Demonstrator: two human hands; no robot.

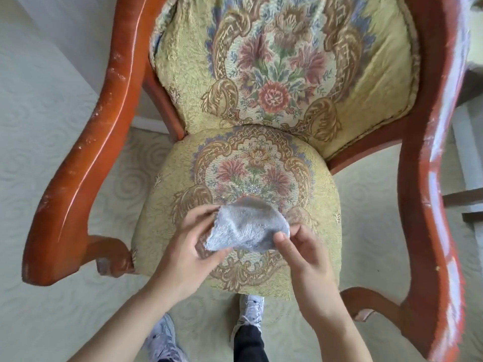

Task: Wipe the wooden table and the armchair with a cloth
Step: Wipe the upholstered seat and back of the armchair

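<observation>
A small pale blue-grey terry cloth (249,227) hangs bunched between two hands in the lower middle of the frame, just above the front part of the armchair seat. The left hand (187,253) grips the cloth's left edge, its fingers curled round the ragged hem and its thumb on the underside. The right hand (304,259) pinches the cloth's right edge between thumb and fingertips. Whether the cloth touches the seat cannot be told.

Beneath them is the rounded seat cushion (300,194) of a red-brown wooden armchair (78,163), covered in yellow-green tapestry fabric with a woven flower medallion. The matching backrest cushion (277,61) fills the upper middle of the frame. The curved wooden armrests run down the left and right sides, their varnish scuffed and flaked in pale patches.

At the bottom centre, two light grey sneakers (249,312) and a dark trouser leg (249,343) stand on a pale carpet (39,152) with an embossed swirl pattern.
</observation>
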